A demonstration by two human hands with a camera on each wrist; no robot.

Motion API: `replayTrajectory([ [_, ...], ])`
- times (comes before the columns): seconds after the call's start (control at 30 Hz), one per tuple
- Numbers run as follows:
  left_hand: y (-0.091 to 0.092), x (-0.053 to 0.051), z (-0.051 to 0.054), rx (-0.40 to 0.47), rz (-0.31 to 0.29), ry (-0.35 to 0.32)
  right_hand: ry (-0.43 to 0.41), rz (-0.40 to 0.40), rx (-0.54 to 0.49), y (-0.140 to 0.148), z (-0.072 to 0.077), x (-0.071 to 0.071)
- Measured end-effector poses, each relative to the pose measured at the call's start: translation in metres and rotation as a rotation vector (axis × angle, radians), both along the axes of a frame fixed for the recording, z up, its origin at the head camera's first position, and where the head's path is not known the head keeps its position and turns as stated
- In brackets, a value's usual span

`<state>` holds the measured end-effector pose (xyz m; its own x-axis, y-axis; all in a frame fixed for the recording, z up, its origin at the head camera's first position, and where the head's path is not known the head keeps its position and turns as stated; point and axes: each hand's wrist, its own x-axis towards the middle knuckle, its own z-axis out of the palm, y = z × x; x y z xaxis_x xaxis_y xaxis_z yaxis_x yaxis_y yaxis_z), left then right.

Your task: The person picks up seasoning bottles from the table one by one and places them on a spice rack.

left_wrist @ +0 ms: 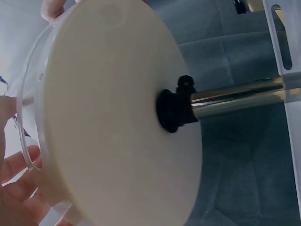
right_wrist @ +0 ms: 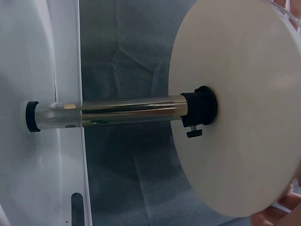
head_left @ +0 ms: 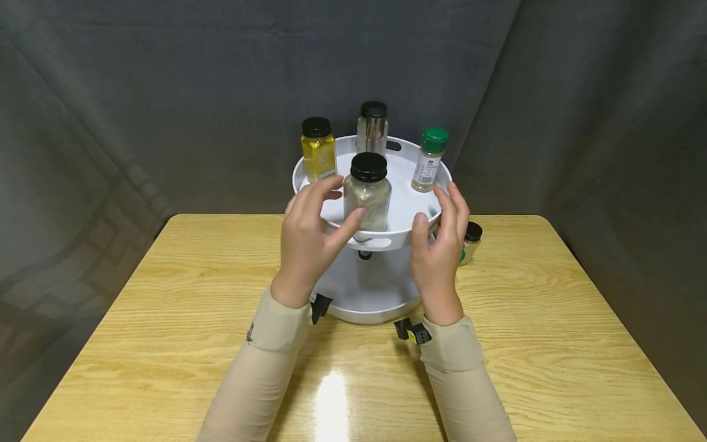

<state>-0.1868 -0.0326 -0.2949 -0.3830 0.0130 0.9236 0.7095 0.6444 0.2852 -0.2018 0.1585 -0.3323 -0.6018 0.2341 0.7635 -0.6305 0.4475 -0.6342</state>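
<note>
A two-tier white round tray stand holds an upper tray [head_left: 402, 205] above a lower tray [head_left: 364, 291]. On the upper tray's near side stands a glass jar [head_left: 367, 202] with a black lid and pale contents. My left hand [head_left: 306, 239] is at the jar's left, thumb overlapping its lower side and fingers apart; firm contact cannot be made out. At the tray's right rim is my right hand [head_left: 440, 252], fingers and thumb spread, near a green-capped spice bottle [head_left: 427, 167]. The wrist views show the upper tray's underside [left_wrist: 117, 108] and the metal post [right_wrist: 136, 111].
A yellow black-lidded bottle [head_left: 319, 156] stands at the upper tray's left, and black-topped containers [head_left: 372, 132] stand at its back. Behind my right hand, another black-lidded jar [head_left: 471, 242] sits on the wooden table [head_left: 552, 319]. Grey curtains [head_left: 221, 110] hang behind.
</note>
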Motion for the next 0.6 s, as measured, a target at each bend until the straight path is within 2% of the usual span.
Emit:
replayTrajectory([
  [0.23, -0.010, 0.000, -0.015, 0.090, 0.060, -0.014, -0.021, 0.013, 0.000, 0.001, 0.000, 0.000],
  [0.47, -0.034, -0.007, -0.035, 0.206, 0.134, -0.140, -0.007, 0.019, -0.006, 0.002, 0.002, 0.000],
  [0.6, -0.051, -0.015, -0.047, 0.290, 0.134, -0.223, 0.002, 0.025, -0.006, 0.003, 0.002, -0.001],
])
